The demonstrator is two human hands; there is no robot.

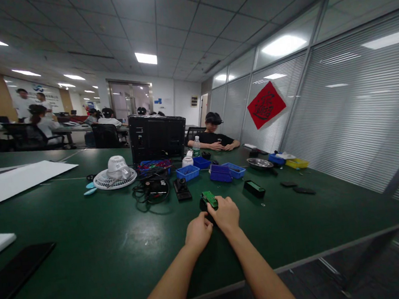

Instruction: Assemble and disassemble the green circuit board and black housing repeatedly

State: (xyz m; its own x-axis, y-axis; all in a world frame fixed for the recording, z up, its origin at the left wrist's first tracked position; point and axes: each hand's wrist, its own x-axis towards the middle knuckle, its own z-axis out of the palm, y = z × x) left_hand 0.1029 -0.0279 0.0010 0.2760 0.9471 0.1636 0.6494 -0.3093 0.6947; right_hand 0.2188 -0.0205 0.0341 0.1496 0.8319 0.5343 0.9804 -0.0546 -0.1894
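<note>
My right hand (227, 213) is closed round a small assembly with a green circuit board (210, 198) on top and a black body below it. Low on the near side of that assembly, my left hand (198, 232) has its fingers curled in against the black part. The two hands almost meet, and they hide much of the assembly. Beyond and to the right lies an open black rectangular case (254, 189) with green inside. A small pale ring (263, 204) rests on the table nearer to me.
Across the green table (127, 273) sits a person (215, 135). Farther back stand blue bins (187, 172), a black camera-like device (182, 188), a coiled cable (152, 192), a white fan part (116, 173), a metal bowl (259, 163) and a large black panel (158, 137).
</note>
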